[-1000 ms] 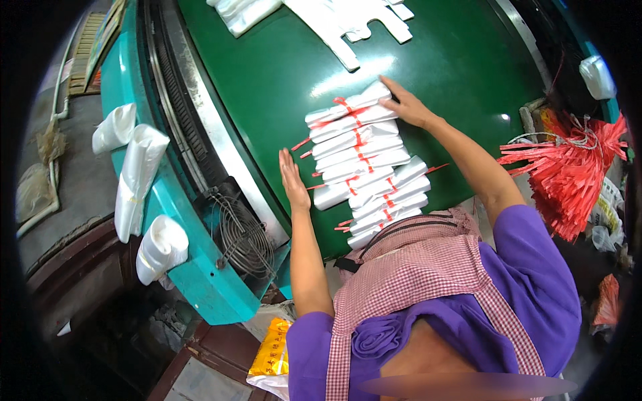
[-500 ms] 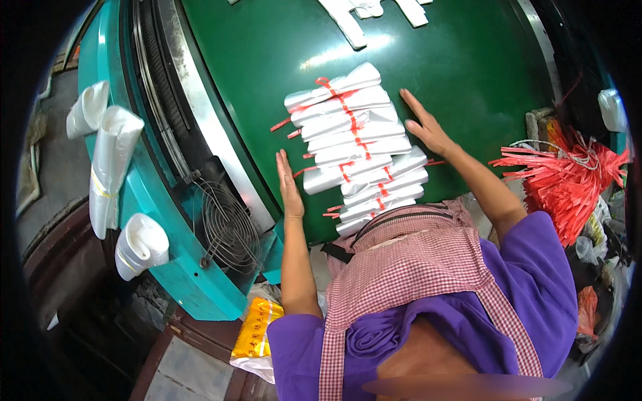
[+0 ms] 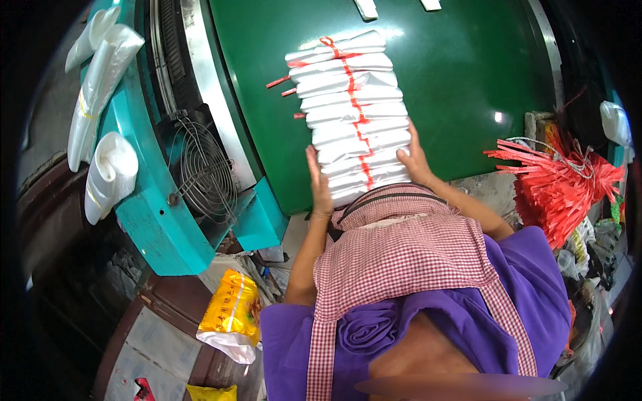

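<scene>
A row of white plastic bag bundles (image 3: 324, 134), each tied round its middle with red plastic strip (image 3: 352, 87), runs from my apron up the green tabletop (image 3: 468, 80). Flat against the left side of the nearer bundles is my left hand (image 3: 319, 184), fingers straight. My right hand (image 3: 416, 160) lies along the right side of the same bundles, fingers stretched out and thumb resting by their edge. Neither hand is closed round a bundle. Several red strip ends stick out to the left of the farther bundles. The nearest end of the row meets my checked apron (image 3: 394, 257).
A teal machine frame (image 3: 157, 227) with a wire fan guard (image 3: 207, 170) borders the table's left, and rolled clear plastic (image 3: 110, 174) hangs on it. Red strips (image 3: 555, 180) hang in a bunch at right. A yellow bag (image 3: 231, 304) lies at lower left.
Both hands have moved in against the bundles' sides. The nearer bundles, staggered before, now lie in a straighter row. The view has shifted, with the table's far white pieces now mostly out of sight.
</scene>
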The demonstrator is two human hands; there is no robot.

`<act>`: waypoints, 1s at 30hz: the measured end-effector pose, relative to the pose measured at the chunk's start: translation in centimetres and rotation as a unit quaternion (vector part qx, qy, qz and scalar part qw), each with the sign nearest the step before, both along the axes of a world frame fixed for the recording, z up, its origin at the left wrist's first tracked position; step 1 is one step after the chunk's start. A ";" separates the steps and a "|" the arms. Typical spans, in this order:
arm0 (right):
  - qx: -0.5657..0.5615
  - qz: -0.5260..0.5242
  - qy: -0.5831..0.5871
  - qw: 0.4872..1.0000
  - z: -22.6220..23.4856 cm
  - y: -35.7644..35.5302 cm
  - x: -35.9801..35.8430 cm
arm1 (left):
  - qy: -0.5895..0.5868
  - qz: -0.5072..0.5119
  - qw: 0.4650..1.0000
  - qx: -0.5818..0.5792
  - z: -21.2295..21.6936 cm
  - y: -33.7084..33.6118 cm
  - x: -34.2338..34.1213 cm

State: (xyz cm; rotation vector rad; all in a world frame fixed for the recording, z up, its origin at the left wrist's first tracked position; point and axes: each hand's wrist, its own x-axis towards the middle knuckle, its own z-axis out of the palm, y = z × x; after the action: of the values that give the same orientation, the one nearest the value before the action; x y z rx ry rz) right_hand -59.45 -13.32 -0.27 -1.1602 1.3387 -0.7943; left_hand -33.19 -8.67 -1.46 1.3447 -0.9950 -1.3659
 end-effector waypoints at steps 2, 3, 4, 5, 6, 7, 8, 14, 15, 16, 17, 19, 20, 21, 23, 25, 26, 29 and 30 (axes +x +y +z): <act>0.011 0.024 0.024 0.999 0.7 0.2 0.0 | 0.003 0.037 0.999 -0.007 0.0 0.4 -1.2; -0.007 0.029 0.046 0.999 0.7 -0.3 -0.4 | 0.024 0.057 0.998 0.021 0.4 0.5 -1.1; -0.025 0.037 0.067 0.997 0.6 -1.2 -0.8 | 0.044 0.080 0.995 0.050 1.2 1.2 -0.9; -0.043 0.044 0.088 0.994 0.4 -2.2 -1.1 | 0.064 0.103 0.990 0.079 1.9 2.1 -0.6; -0.089 0.025 0.140 0.986 1.2 -4.3 -1.1 | 0.045 0.153 0.983 0.086 1.4 3.8 0.1; -0.168 0.001 0.182 0.969 0.5 -6.6 -1.1 | -0.030 0.175 0.980 0.085 1.7 5.5 0.5; -0.222 0.006 0.211 0.952 1.3 -9.9 -0.5 | 0.004 0.274 0.946 0.172 0.0 8.6 1.1; -0.233 0.375 0.366 0.819 2.5 -25.6 8.2 | -0.129 -0.134 0.952 0.241 0.4 10.9 -1.1; -0.124 0.488 0.370 0.781 3.7 -26.5 9.7 | -0.032 -0.105 0.955 0.276 -0.5 10.3 -1.2; -0.163 0.515 0.408 0.736 3.5 -26.1 10.4 | 0.067 -0.079 0.945 0.309 -1.0 9.4 -1.3; -0.167 0.533 0.394 0.730 3.4 -25.5 10.1 | 0.073 -0.084 0.936 0.335 -1.2 8.7 -1.3; -0.164 0.554 0.360 0.733 3.7 -23.9 9.0 | 0.197 0.075 0.929 0.305 -0.2 6.3 -3.8; -0.141 0.539 0.354 0.751 3.5 -22.9 7.6 | 0.154 0.070 0.931 0.322 0.3 4.6 -3.7; -0.126 0.490 0.352 0.787 3.5 -21.8 5.8 | 0.112 0.068 0.932 0.338 0.9 3.1 -3.5; -0.092 0.374 0.356 0.852 3.6 -19.4 2.0 | 0.039 0.037 0.937 0.344 0.7 0.9 -1.8; -0.073 0.260 0.359 0.894 3.3 -16.5 -1.6 | -0.049 -0.010 0.963 0.263 0.9 -2.2 0.2; -0.073 0.212 0.357 0.907 2.9 -14.6 -3.1 | -0.109 -0.038 0.968 0.221 0.9 -3.6 1.0; 0.009 0.103 0.361 0.927 2.1 -6.9 -4.1 | -0.380 -0.199 0.891 0.149 5.7 -6.1 1.2; 0.017 0.088 0.332 0.939 3.2 -4.3 -3.1 | -0.410 -0.250 0.863 0.158 6.9 -6.4 1.1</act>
State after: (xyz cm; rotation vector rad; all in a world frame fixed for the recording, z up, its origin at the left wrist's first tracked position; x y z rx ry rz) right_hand -62.59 -17.63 2.95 -1.5724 1.7478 -0.2402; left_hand -32.04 -15.03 5.40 2.1032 -1.8479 -1.3637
